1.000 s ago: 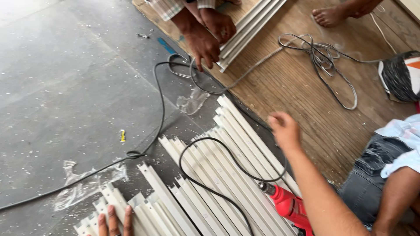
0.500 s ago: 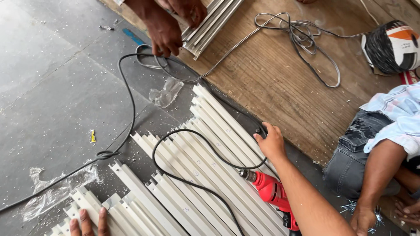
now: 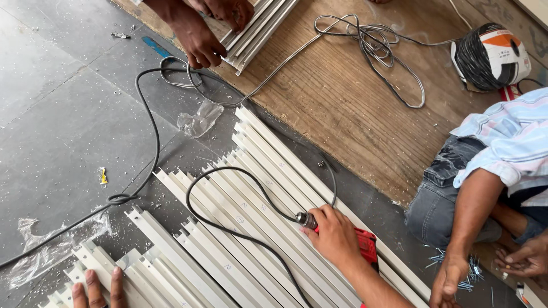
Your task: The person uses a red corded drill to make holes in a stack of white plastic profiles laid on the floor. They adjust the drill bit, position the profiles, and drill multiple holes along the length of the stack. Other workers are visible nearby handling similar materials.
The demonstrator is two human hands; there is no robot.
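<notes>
Right hand (image 3: 337,236) wraps around red power drill (image 3: 361,245), holding it down on white slats (image 3: 268,188) laid side by side on the grey floor (image 3: 63,114). Left hand (image 3: 100,288) only shows fingertips at the bottom edge, flat on the slat ends, holding nothing. Black cord (image 3: 151,142) loops from the drill across slats and floor. Co-worker's hands (image 3: 202,43) grip another slat bundle (image 3: 257,28) on the wooden board (image 3: 342,108). Seated person (image 3: 491,171) at right, hand near loose screws (image 3: 465,265).

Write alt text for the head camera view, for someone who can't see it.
The right hand grips a red power tool lying on white channel strips on the floor; the left hand presses the strips' near ends. Another person's hands hold more strips nearby.
</notes>
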